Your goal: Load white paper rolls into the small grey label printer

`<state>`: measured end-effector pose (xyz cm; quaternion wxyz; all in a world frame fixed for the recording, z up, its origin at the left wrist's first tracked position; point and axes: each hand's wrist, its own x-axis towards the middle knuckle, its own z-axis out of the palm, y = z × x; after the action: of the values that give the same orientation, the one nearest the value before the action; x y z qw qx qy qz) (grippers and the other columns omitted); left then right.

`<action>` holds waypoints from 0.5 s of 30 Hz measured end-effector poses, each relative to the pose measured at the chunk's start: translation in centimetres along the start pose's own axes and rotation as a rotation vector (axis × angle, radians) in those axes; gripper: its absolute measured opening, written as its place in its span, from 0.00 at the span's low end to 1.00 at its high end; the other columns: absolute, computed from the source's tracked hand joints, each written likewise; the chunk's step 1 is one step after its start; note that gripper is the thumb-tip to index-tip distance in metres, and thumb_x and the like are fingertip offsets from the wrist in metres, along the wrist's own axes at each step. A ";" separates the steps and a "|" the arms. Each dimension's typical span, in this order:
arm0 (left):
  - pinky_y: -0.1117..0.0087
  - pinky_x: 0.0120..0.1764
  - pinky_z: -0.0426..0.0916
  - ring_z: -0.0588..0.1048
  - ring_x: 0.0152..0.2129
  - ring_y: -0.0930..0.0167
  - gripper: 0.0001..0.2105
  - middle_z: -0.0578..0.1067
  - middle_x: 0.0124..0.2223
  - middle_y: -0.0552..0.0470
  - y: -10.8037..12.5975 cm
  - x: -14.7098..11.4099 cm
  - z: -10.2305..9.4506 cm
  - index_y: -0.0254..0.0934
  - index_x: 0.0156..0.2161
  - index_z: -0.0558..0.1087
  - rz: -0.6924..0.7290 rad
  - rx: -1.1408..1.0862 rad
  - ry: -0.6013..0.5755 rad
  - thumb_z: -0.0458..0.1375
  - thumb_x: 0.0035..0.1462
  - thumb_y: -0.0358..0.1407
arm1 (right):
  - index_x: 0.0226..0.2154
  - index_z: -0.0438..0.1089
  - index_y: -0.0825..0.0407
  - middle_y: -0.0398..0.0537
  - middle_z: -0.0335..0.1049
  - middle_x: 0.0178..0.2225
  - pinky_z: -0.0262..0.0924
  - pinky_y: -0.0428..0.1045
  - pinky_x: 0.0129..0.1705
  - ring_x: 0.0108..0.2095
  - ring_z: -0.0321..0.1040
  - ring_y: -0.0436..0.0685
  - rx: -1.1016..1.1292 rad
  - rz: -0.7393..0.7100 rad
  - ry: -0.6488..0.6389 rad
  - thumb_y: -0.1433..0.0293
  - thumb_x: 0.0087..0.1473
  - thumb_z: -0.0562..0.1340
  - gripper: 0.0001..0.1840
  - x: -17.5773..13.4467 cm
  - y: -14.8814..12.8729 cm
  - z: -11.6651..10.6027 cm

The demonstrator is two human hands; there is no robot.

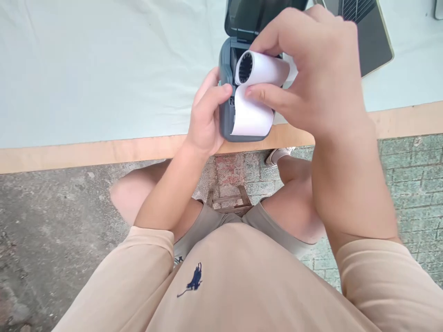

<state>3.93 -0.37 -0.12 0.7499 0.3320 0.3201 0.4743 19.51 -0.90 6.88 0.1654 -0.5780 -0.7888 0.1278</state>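
Note:
A dark blue-grey portable label printer [226, 117] sits at the table's front edge with its dark lid [247, 18] raised. My left hand [209, 108] grips the printer's left side, thumb on its rim. With my right hand [311, 69] I pinch a white paper roll [270, 69] between thumb and fingers, over the printer's open bay. The roll's black ribbed core faces left. A loose flap of paper [254, 115] hangs from the roll across the front of the printer. My right hand hides the roll's right end and part of the bay.
A laptop [375, 41] lies at the upper right, partly behind my right hand. The table has a pale cover [104, 69] and a bare wooden front edge [145, 150]. Below it are my legs and a wooden stool [228, 200]. A grey object [439, 9] shows at the far right corner.

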 end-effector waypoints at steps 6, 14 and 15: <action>0.63 0.44 0.73 0.74 0.48 0.64 0.09 0.72 0.34 0.53 -0.2 -0.1 -0.1 0.42 0.37 0.70 0.024 -0.118 -0.063 0.49 0.58 0.38 | 0.50 0.68 0.47 0.47 0.70 0.45 0.56 0.65 0.53 0.52 0.62 0.67 -0.135 0.023 -0.009 0.54 0.51 0.62 0.26 1.0 -0.8 0.6; 0.64 0.40 0.71 0.77 0.39 0.63 0.12 0.75 0.33 0.52 0.5 -0.2 -0.3 0.44 0.37 0.71 -0.077 -0.107 -0.028 0.56 0.54 0.48 | 0.31 0.74 0.46 0.45 0.71 0.36 0.55 0.66 0.54 0.49 0.63 0.64 -0.051 -0.133 0.015 0.56 0.55 0.58 0.14 0.2 -0.4 0.4; 0.65 0.40 0.70 0.77 0.37 0.65 0.09 0.75 0.34 0.53 0.4 -0.3 -0.4 0.44 0.37 0.70 -0.060 -0.117 -0.047 0.58 0.53 0.44 | 0.30 0.74 0.47 0.45 0.71 0.35 0.55 0.65 0.55 0.48 0.64 0.64 -0.032 -0.151 0.044 0.56 0.56 0.58 0.14 0.1 -0.5 0.3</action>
<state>3.31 -0.39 0.05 0.7891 0.2889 0.2842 0.4617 18.96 -0.98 6.78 0.1827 -0.5222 -0.8282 0.0893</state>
